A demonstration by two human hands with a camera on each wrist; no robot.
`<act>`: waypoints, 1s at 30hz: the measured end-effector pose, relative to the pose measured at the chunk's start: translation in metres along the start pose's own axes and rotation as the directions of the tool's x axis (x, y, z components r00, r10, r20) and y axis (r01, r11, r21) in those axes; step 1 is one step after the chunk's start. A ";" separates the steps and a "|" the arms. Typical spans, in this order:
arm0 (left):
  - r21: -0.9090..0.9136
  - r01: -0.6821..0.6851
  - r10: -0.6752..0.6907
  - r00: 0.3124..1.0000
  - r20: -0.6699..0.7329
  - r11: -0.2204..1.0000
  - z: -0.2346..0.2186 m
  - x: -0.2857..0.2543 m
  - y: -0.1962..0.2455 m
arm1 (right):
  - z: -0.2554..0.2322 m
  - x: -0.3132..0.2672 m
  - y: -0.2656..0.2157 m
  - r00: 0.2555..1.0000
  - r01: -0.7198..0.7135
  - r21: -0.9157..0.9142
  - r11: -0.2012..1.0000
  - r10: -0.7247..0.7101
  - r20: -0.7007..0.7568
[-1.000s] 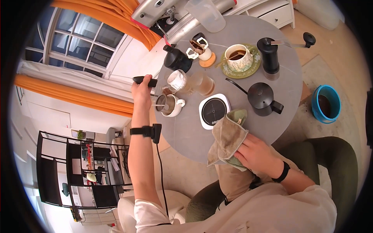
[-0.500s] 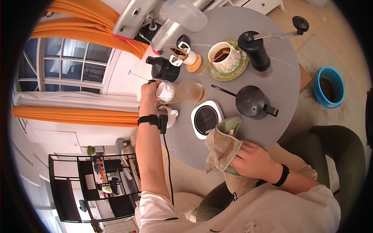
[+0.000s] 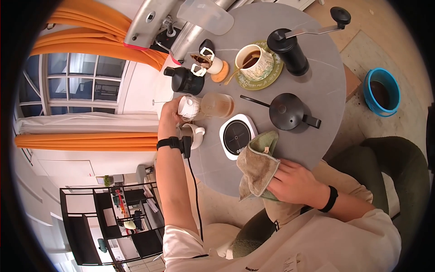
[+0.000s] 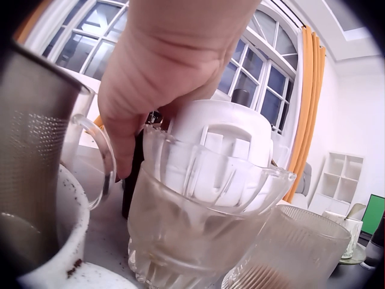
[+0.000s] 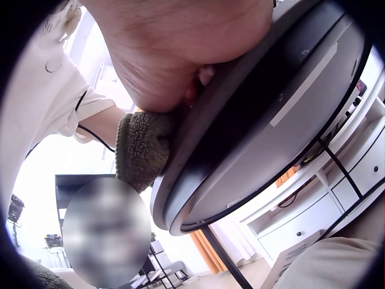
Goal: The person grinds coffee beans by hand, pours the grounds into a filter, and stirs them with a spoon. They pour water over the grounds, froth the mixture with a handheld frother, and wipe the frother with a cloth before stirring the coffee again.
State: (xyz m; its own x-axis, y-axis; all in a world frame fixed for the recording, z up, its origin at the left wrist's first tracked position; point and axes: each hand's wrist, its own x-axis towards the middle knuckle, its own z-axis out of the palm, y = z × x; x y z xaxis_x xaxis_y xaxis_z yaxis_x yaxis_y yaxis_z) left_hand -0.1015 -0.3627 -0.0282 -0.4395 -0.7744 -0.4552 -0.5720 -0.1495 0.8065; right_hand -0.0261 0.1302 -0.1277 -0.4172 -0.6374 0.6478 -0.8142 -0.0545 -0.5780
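Note:
My left hand [image 3: 168, 112] is at the table's left edge, gripping the black handle of a milk frother whose thin metal wand [image 3: 157, 102] points left; the fingers are mostly hidden in the head view. Right beside that hand stands a fluted glass [image 4: 192, 198] with a white plastic dripper [image 4: 225, 135] in it. A ribbed glass [image 3: 217, 105] and a white mug [image 3: 198, 136] with a metal mesh filter [image 4: 36, 144] are close by. My right hand [image 3: 297, 183] holds a stained green-beige cloth [image 3: 259, 165] at the table's near edge.
On the grey round table [image 3: 317, 149] are a white-rimmed black plate device [image 3: 237, 137], a black gooseneck kettle [image 3: 284, 112], a cup [image 3: 253, 62] on a green saucer [image 3: 272, 79], a hand grinder [image 3: 287, 52] and a black bottle [image 3: 186, 81]. A blue bucket [image 3: 382, 92] stands on the floor.
My left hand has lowered the frother from above the mug to the table's left edge, behind the fluted glass. The right hand keeps holding the cloth. The head view has shifted.

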 end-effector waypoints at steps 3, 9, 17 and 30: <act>0.005 -0.073 0.073 0.997 -0.033 0.997 0.009 -0.025 0.001 | 0.001 -0.001 0.000 1.000 0.006 -0.018 1.000 -0.006 0.003; 0.057 -0.239 0.244 0.962 -0.124 0.969 -0.005 -0.024 -0.004 | 0.002 -0.001 -0.001 1.000 0.022 -0.050 0.999 -0.022 -0.010; 0.164 -0.306 0.327 0.938 -0.115 0.938 -0.009 -0.030 -0.006 | 0.000 -0.001 -0.002 1.000 0.023 -0.038 0.999 -0.023 -0.008; 0.090 -0.399 0.409 0.886 -0.219 0.912 -0.029 -0.050 -0.009 | 0.001 -0.001 -0.003 0.999 0.015 -0.049 0.999 -0.016 -0.028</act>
State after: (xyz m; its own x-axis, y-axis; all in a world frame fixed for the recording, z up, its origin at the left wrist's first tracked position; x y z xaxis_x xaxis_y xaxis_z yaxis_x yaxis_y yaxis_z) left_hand -0.0542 -0.3406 -0.0021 -0.4721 -0.8815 0.0095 -0.4089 0.2285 0.8835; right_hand -0.0224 0.1303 -0.1272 -0.4150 -0.6146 0.6708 -0.8391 -0.0264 -0.5433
